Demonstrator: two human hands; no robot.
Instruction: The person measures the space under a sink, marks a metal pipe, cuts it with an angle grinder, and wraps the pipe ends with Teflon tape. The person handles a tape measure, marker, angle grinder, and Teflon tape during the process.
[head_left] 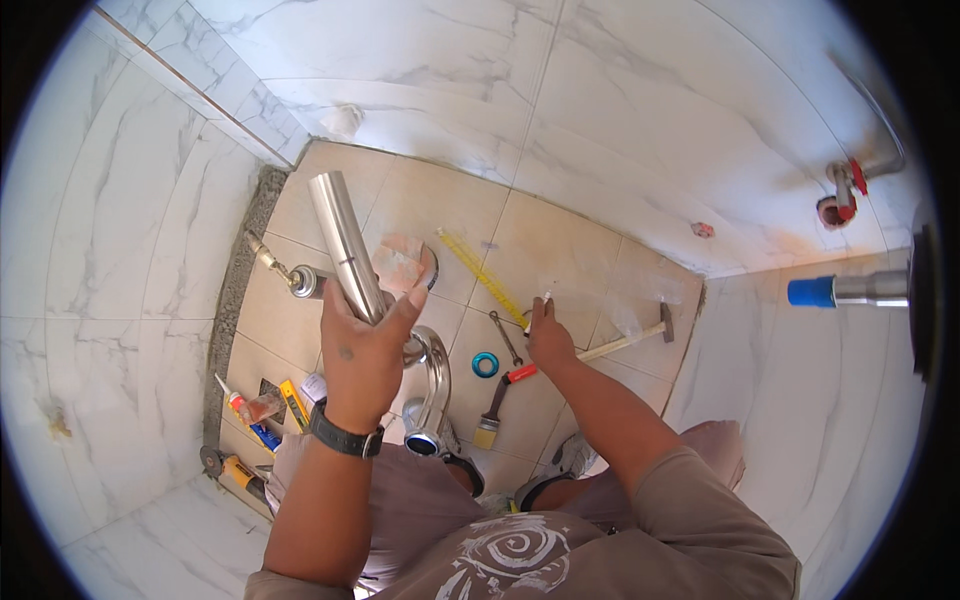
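"Polished steel, straight and cylindrical: where is that bright tube (343, 235), and how is it supported?"

"From my remote station I read it above the beige floor tiles (540, 230), held at a tilt. The left hand (365, 345) is closed around its lower part, thumb on the right side. I judge that this low grip leaves the upper length, with its short dark line (347, 261), exposed to view."

"Report the right hand (550, 338)."

"Fingers drawn together on a small white-tipped item (547, 296), which I cannot identify. The long yellow measuring strip (480, 275) runs across the tiles to that hand; I cannot tell whether the fingers also grip it."

"And the curved chrome pipe (438, 380)?"

"Just right of the left wrist. I cannot confirm whether it is joined to the tube."

"Explain the tool layout."

"The steel wrench (506, 338), flat blue ring (485, 364), pale-bristled brush (490, 418) and pale-handled hammer (612, 346) lie near the right hand, presumably for short reach. The metal-nozzled gas torch (305, 282) is left of the tube, probably set aside from the strip."
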